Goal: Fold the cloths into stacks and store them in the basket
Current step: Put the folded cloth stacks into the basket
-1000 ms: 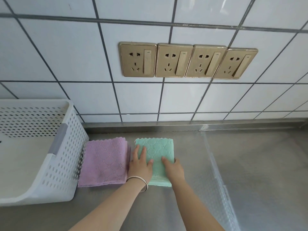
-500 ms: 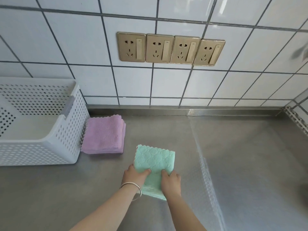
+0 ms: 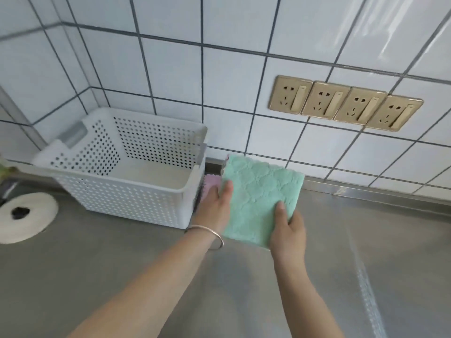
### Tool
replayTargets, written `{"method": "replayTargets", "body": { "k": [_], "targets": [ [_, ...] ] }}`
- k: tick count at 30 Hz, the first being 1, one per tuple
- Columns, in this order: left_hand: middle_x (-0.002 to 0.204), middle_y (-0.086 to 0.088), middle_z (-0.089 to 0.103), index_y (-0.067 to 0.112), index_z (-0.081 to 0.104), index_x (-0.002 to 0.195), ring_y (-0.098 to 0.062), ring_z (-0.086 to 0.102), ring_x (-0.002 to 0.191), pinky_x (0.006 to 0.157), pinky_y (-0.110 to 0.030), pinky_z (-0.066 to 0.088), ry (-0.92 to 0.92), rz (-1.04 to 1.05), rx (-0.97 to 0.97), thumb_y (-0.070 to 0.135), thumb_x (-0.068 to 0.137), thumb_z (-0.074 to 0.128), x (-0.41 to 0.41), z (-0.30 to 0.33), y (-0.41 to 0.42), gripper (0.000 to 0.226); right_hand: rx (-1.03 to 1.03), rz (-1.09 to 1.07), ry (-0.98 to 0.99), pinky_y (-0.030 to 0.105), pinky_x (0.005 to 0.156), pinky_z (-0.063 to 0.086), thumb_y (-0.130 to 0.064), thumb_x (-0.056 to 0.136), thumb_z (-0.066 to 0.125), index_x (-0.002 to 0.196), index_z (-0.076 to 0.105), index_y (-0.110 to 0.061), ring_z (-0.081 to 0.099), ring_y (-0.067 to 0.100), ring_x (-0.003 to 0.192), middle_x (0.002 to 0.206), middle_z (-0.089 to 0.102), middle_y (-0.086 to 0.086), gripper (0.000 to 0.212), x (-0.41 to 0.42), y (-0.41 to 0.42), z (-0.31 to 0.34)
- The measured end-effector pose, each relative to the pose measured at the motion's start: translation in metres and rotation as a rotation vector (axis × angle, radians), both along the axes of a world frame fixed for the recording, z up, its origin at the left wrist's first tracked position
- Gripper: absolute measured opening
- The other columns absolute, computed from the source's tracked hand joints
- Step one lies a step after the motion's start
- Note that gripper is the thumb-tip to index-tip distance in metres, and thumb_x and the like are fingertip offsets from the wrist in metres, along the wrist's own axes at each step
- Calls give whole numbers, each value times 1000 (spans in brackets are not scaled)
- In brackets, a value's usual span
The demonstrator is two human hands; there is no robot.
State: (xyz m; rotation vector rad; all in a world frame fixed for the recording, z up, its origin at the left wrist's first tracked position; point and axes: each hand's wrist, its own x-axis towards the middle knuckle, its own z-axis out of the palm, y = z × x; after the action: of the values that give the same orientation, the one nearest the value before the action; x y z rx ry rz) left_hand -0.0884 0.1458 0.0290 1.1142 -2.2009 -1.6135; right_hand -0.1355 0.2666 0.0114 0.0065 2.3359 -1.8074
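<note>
A folded green cloth (image 3: pixel 260 191) is held up above the steel counter, just right of the white perforated basket (image 3: pixel 127 196). My left hand (image 3: pixel 217 206), with a bangle on the wrist, grips its left edge, thumb on top. My right hand (image 3: pixel 288 230) grips its lower right corner, thumb on top. A folded pink cloth (image 3: pixel 210 182) lies on the counter between the basket and the green cloth, mostly hidden behind them. Nothing lies inside the basket.
The tiled wall with several gold sockets (image 3: pixel 345 102) runs behind the counter (image 3: pixel 366 240). A white round object with a dark middle (image 3: pixel 24 215) lies at the far left. The basket stands in the wall corner.
Both hands have lifted the green cloth off the counter and carried it left toward the basket, over the pink cloth. The view has swung left, bringing the corner into sight.
</note>
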Motion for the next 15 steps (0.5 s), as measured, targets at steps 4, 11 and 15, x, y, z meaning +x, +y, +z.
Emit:
{"method": "replayTargets", "body": {
  "k": [4,11,15],
  "targets": [
    [148,-7,36,12,38,138,-20,33,137,107,-27,25,143,81,-102,43,98,22,28,65,-81,54,-127,107,156,45,93,47,-45,87,44,95,60,-29,59,21,100,106,61,6,23,15,-84,57],
    [131,-10,53,11,52,124,-29,49,121,92,-25,35,100,165,-250,32,97,34,45,89,-248,39,-248,247,63,34,82,52,-30,92,51,98,60,-23,62,16,89,95,64,-2,13,22,-242,78],
    [121,-20,59,6,54,118,-33,56,106,91,-34,42,-171,46,-281,25,95,36,39,53,-323,35,-230,267,-233,36,85,52,-18,92,55,103,61,-18,62,22,90,100,65,3,13,15,-304,43]
  ]
}}
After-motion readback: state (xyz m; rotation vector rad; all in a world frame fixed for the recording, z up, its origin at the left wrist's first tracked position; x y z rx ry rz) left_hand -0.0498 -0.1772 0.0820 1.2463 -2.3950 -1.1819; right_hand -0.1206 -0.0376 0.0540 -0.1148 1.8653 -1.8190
